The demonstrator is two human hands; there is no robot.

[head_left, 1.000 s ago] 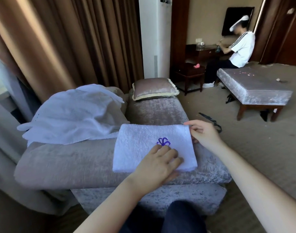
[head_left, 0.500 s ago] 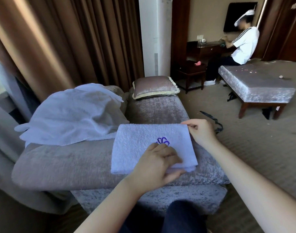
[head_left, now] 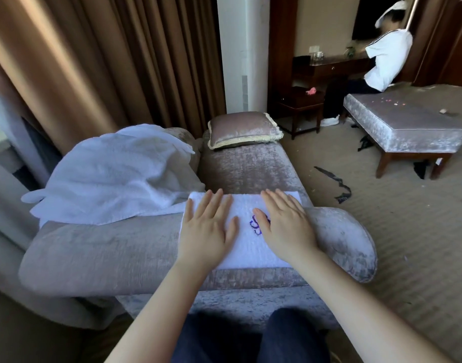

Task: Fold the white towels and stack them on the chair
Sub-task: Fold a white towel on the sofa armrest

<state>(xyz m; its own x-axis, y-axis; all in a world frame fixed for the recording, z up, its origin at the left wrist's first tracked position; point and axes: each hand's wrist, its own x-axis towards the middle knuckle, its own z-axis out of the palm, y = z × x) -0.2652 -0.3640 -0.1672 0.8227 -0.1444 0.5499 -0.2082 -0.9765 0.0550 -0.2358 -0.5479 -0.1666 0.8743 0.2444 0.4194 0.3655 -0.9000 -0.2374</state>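
I see the brown curtain [head_left: 93, 61] filling the upper left of my feed. Below it is the grey velvet chair [head_left: 251, 169], which carries everything I care about. A loose heap of white towels [head_left: 114, 179] lies unfolded on its left side and spills onto the rolled arm [head_left: 106, 247]. Across the room stands an upholstered bench [head_left: 408, 121]. A second person [head_left: 387, 58] sits at its far end, facing a dark desk [head_left: 329, 66] (that corner is too blurred for me to say more). A fringed cushion [head_left: 244, 128] rests at the far end of the chair's seat.

The folded towel [head_left: 247, 247] lies across the near arm, just right of the heap, with its left edge against the loose cloth. Both hands lie on top of it, palms down. The left hand [head_left: 206, 231] covers the towel's left half, with its fingers straight and slightly spread. The right hand [head_left: 287, 226] lies flat on the right half in the same way. Neither hand grips anything; they only press on the cloth. A purple mark [head_left: 254, 224] stitched into the towel shows between the hands, and the right thumb partly covers it.
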